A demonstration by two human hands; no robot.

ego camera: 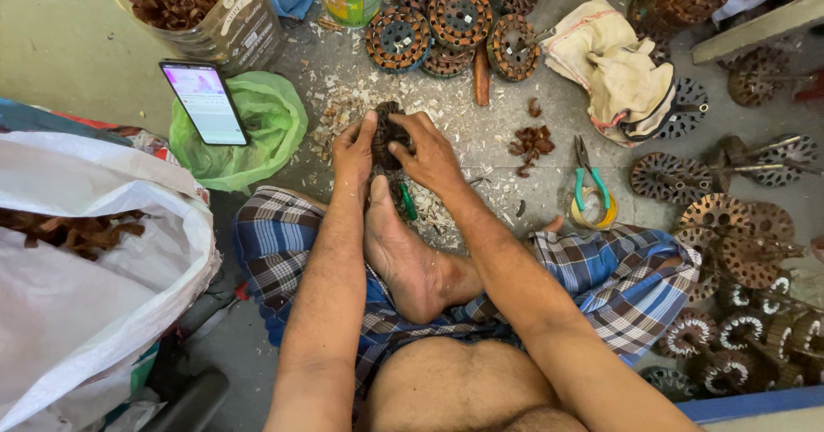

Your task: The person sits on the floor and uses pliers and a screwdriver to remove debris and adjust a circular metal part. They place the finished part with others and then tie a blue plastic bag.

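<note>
I sit on the floor and both hands grip one round dark motor stator (388, 131) wound with copper wire. My left hand (354, 149) holds its left side with the thumb on top. My right hand (427, 150) clamps its right side. My bare foot (396, 243) lies just below the stator, beside a green-handled tool (407, 202) on the floor. White paper scraps (343, 101) litter the ground around the stator.
Several stators (459, 20) are stacked ahead and more (738, 243) lie at right. Green-handled pliers (590, 179) rest on a tape roll. A smartphone (204, 101) leans on a green bag (266, 127). A white sack (94, 260) of copper scrap stands at left, a cloth (609, 63) at upper right.
</note>
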